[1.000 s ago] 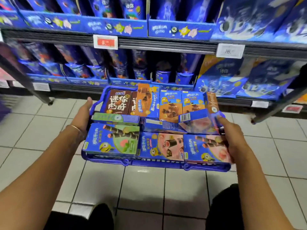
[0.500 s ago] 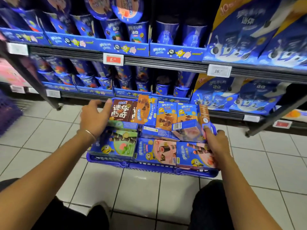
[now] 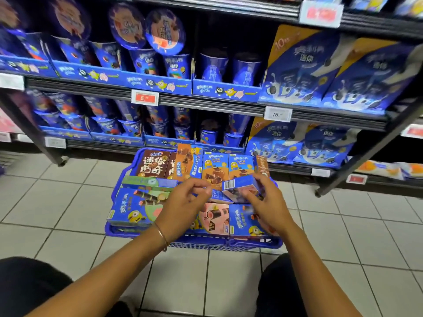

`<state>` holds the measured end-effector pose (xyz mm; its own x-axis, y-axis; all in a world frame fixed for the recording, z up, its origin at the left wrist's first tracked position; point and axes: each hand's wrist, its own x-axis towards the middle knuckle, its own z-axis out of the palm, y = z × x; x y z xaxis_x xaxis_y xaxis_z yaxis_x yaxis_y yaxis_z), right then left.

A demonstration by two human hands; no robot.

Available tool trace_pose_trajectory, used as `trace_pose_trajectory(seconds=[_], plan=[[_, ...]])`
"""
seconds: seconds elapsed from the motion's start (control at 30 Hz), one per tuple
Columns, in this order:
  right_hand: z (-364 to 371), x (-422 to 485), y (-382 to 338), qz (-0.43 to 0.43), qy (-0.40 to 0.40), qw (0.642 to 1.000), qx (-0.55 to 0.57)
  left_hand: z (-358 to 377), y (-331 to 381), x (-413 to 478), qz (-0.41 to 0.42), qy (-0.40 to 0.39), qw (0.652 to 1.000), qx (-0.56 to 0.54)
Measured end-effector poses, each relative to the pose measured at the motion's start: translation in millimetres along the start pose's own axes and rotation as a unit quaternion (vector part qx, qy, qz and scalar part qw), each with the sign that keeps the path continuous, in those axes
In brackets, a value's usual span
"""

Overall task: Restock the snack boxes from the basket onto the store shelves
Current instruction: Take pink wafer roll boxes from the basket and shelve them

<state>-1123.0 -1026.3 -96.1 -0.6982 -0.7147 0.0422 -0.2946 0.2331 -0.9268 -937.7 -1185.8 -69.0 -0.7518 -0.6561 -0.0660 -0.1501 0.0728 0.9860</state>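
Pale floor tiles (image 3: 68, 202) run up to blue-stocked store shelves (image 3: 206, 104), and a person crouches before them with both hands over a blue basket (image 3: 206, 244) set on the floor.

The right hand (image 3: 270, 202) grips a small snack box (image 3: 238, 187) from its right side, fingers curled round it. The box is tilted, with its barcode end turned up, and sits just above the packed boxes near the basket's right edge. The left hand (image 3: 183, 204) hovers over the middle of the basket with fingers bent and fingertips drawn towards the thumb. It is blurred, and I can't tell whether it has hold of anything. A thin bracelet (image 3: 161, 236) sits on that wrist.

Beneath the hands the basket is full. A green and blue box (image 3: 135, 209) lies flat at the near left corner, a pink box (image 3: 212, 217) along the near edge, and a blue box (image 3: 245, 221) at the near right corner. Brown boxes (image 3: 153, 164) stand at the far left corner, with orange boxes (image 3: 216, 168) beside them along the far edge.

Behind the basket, the shelves hold rows of blue cups (image 3: 212, 67) on the left and large blue bags (image 3: 297, 72) on the right. A red price tag (image 3: 145, 97) and a white price tag (image 3: 277, 114) are fixed to the shelf edge.
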Motion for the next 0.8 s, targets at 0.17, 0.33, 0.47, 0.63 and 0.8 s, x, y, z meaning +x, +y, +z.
trace_pose_trajectory(seconds=[0.17,0.33,0.47,0.63,0.8], plan=[[-10,5,-33,-0.013,0.04,0.999,-0.005,8,2,-12,-0.121,-0.018,0.988,-0.094],[-13,7,-82,0.001,0.2,0.963,0.183,9,6,-20,-0.244,-0.131,0.932,-0.235],[23,-9,-99,0.09,0.171,0.859,0.474,16,10,-24,-0.195,-0.14,0.945,-0.221],[86,-41,-91,0.163,0.086,0.842,0.507,9,12,-13,-0.109,-0.102,0.933,-0.326],[121,-57,-80,0.206,0.022,0.864,0.46,0,8,0,-0.111,0.013,0.923,-0.368]])
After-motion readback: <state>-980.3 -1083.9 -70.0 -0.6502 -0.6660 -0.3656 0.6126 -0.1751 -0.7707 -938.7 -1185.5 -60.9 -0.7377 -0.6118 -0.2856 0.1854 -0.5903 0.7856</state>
